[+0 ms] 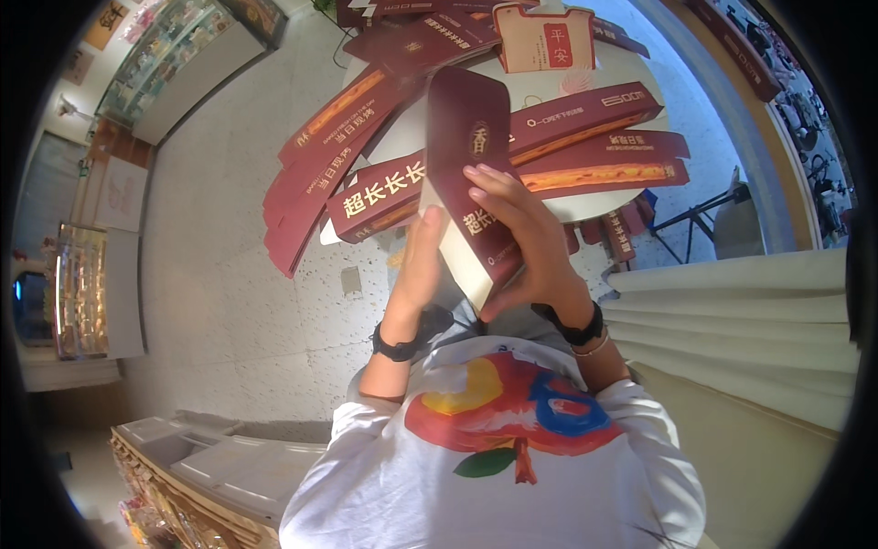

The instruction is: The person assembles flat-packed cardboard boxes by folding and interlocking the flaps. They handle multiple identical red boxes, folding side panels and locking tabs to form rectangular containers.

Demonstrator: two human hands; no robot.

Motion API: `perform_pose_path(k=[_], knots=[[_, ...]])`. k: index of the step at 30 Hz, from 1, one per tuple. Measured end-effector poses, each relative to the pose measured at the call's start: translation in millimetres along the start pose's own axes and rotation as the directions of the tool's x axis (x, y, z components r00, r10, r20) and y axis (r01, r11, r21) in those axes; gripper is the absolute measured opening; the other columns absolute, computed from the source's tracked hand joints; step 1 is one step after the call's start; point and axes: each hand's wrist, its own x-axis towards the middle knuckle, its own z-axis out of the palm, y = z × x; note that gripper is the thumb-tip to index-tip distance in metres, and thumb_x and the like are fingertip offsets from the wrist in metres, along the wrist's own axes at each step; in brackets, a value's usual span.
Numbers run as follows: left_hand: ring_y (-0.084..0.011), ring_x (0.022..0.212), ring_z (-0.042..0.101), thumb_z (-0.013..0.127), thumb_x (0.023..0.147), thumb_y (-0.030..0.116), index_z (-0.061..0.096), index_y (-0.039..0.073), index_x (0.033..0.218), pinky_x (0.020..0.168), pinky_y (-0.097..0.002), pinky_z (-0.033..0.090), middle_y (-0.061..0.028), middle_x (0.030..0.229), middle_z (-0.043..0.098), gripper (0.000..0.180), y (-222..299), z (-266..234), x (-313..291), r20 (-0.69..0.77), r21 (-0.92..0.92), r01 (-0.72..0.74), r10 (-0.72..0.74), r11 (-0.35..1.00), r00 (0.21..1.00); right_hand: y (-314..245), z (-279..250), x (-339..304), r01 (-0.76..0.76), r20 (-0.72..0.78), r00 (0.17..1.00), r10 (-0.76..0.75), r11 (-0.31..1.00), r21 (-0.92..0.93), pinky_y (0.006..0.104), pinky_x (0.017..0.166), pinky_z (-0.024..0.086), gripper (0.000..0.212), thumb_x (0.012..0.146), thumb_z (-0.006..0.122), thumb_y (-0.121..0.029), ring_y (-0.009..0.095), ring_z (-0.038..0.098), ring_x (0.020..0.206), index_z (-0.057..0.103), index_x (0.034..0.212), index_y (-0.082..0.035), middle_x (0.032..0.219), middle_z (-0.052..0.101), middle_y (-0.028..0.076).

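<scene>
A long maroon cardboard box (468, 119) stands tilted between my hands, its far end over the round white table and its near end toward my body. My left hand (419, 261) presses its fingers against the box's pale left side. My right hand (535, 233) grips the right side, with its fingers over the maroon face and its thumb near the lower end. Just beyond lie two long maroon boxes with pictures of baked sticks, a farther box (594, 117) and a nearer box (608, 167). Left of them, flat maroon cartons (315, 174) are fanned out.
More maroon cartons (425, 41) and a cream paper bag (526, 41) with a red panel occupy the table's far side. The white tabletop (631, 73) shows between them. A cream curtain (732, 311) hangs at right. A black metal stand (700, 215) is behind the table.
</scene>
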Motion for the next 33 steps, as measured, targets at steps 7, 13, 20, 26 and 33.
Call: perform_pose_path(k=[7, 13, 20, 26, 33], knots=[[-0.0337, 0.101, 0.058, 0.042, 0.095, 0.019, 0.052, -0.005, 0.123, 0.092, -0.0395, 0.043, -0.0231, 0.110, 0.062, 0.039, 18.6, -5.3, 9.3, 0.218, 0.440, -0.196, 0.107, 0.876, 0.970, 20.5, -0.6, -12.8, -0.066, -0.061, 0.995, 0.077, 0.982, 0.176, 0.0431, 0.102, 0.046, 0.101, 0.051, 0.085, -0.055, 0.035, 0.055, 0.124, 0.053, 0.131, -0.002, 0.132, 0.058, 0.014], [-0.0301, 0.101, 0.060, 0.060, 0.084, 0.010, 0.054, -0.003, 0.122, 0.088, -0.0384, 0.047, -0.0208, 0.113, 0.062, 0.040, 20.2, -11.2, 10.3, 0.163, 0.508, -0.264, 0.209, 0.820, 0.964, 4.1, -4.9, -5.3, -0.016, 0.019, 1.000, 0.017, 0.998, -0.057, 0.0438, 0.100, 0.047, 0.093, 0.054, 0.080, -0.055, 0.034, 0.055, 0.123, 0.057, 0.129, -0.004, 0.135, 0.056, 0.013], [-0.0218, 0.080, 0.058, 0.080, 0.065, 0.001, 0.061, 0.004, 0.082, 0.071, -0.0304, 0.048, -0.0080, 0.083, 0.060, 0.026, 27.4, 9.1, 1.3, -0.107, 0.753, -0.436, 0.746, 0.492, 0.657, -0.5, 9.0, -8.8, 0.009, 0.030, 1.000, -0.003, 0.975, -0.224, 0.0492, 0.106, 0.038, 0.082, 0.069, 0.071, -0.057, 0.034, 0.049, 0.129, 0.054, 0.134, -0.011, 0.142, 0.049, 0.014], [-0.0120, 0.071, 0.052, 0.071, 0.076, 0.001, 0.063, 0.004, 0.092, 0.074, -0.0272, 0.044, -0.0059, 0.096, 0.069, 0.018, 35.1, 3.5, -16.3, -0.084, 0.606, -0.277, 0.407, 0.745, 0.910, 1.2, 18.4, -14.2, 0.103, 0.008, 0.994, -0.112, 0.873, -0.476, 0.0531, 0.110, 0.030, 0.064, 0.085, 0.053, -0.060, 0.030, 0.045, 0.133, 0.054, 0.134, -0.019, 0.145, 0.046, 0.010], [-0.0037, 0.077, 0.045, 0.068, 0.085, 0.006, 0.049, 0.003, 0.131, 0.075, -0.0214, 0.040, -0.0005, 0.086, 0.068, 0.050, 26.5, 9.1, -17.5, -0.217, 0.247, -0.132, 0.188, 0.960, 0.958, -0.1, 28.6, -12.5, 0.155, 0.172, 0.981, -0.094, 0.907, -0.391, 0.0502, 0.111, 0.032, 0.058, 0.092, 0.048, -0.053, 0.027, 0.040, 0.137, 0.055, 0.131, -0.011, 0.144, 0.046, 0.008]])
